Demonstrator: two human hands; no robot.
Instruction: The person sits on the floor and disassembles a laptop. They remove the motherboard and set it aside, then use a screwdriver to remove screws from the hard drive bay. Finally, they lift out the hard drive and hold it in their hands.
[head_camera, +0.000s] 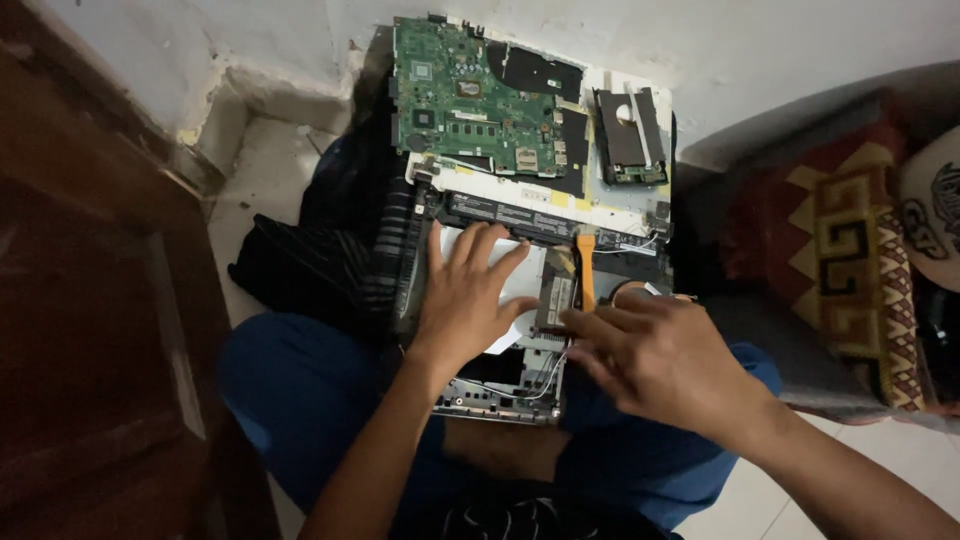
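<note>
Opened laptop chassis (520, 300) lay across the person's lap, blue trousers (300, 390) under it, floor tiles beyond. Everything below placed relative to that chassis.

Patterned cushion (850, 260) sat well apart, off the chassis's right side. Dark striped cloth (320, 260) lay against its left edge. Green motherboard (470, 100) rested just past the far end of the chassis, on a white panel (530, 195), near the wall. Drive in a metal caddy (628, 135) sat beside the motherboard, past the chassis's far right corner. Long black battery bar (520, 218) ran across the chassis's far edge.

Left hand (465, 300) lay flat on the chassis middle, fingers (478, 250) spread wide, pressing down on a pale plate, holding nothing. Right hand (660, 355) was over the chassis's near right part, fingers (585, 325) loosely curled, tips touching the inner parts next to a small grey module (557, 300); could not tell if they pinched anything. Orange pry tool (586, 270) stood in the chassis right of centre, just above the right fingertips. Thin white wires (545, 380) ran along the chassis's near edge.
</note>
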